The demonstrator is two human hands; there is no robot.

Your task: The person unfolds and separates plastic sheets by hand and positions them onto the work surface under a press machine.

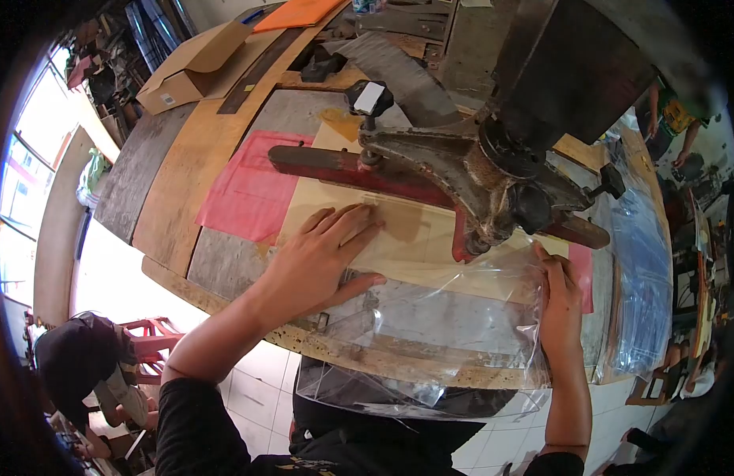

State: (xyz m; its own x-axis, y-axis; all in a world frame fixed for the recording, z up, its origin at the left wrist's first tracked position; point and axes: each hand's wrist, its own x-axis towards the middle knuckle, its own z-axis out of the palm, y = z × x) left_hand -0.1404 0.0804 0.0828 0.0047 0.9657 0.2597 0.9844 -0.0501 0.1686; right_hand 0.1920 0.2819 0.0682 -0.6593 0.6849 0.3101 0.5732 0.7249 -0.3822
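- Film, a clear plastic sheet (454,329), lies loosely creased over the near part of the bench (165,194), its slack hanging past the near edge.
- Right hand (562,295): fingers nearly closed, seemingly pinching the film's right side, though glare makes the exact grip hard to read.
- Left hand (315,254): fingers slightly spread, thumb apart, palm down on the pale yellow sheet (418,274), with no clear grasp.
- Light, even tension from the right, with the left palm flat, should smooth creases without dragging the yellow sheet.
- Red-sided bar (335,166) under the metal press arm (430,151) sits just beyond the left fingertips; little room there, so sliding low and sideways seems safer.
- Pink sheet (244,190) lies left of the yellow one; bluish plastic (643,278) crowds the right end. The nearer side offers more room.
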